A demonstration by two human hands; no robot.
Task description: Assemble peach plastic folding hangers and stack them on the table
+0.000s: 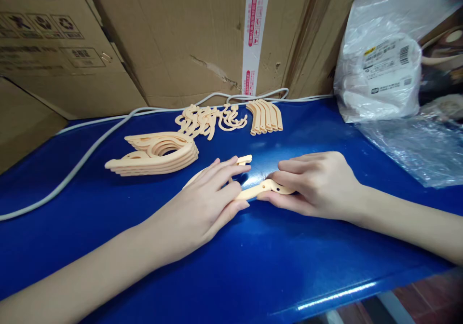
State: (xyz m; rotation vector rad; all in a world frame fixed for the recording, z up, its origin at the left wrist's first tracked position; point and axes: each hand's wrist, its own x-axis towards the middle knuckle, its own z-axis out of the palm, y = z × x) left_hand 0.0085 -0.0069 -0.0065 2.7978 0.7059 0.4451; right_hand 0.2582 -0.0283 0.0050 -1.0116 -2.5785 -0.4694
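Observation:
My left hand (213, 196) lies over a cream plastic hanger part (249, 192), its fingers across the top and its thumb along the near edge. A squared end of cream plastic (245, 159) sticks out beyond those fingertips. On the right, my right hand (314, 184) pinches the other end of the hanger part, where two small holes show near the thumb. My palms and fingers cover much of the piece, so how its parts join is hidden.
Behind my left hand sits a stack of cream hanger parts (155, 162). Farther back lie loose curved hooks (200, 120) and a row of short arms (265, 116). A white cable (94, 145) crosses the blue table (231, 276). Cardboard boxes (188, 39) and a plastic-wrapped roll (383, 73) stand behind.

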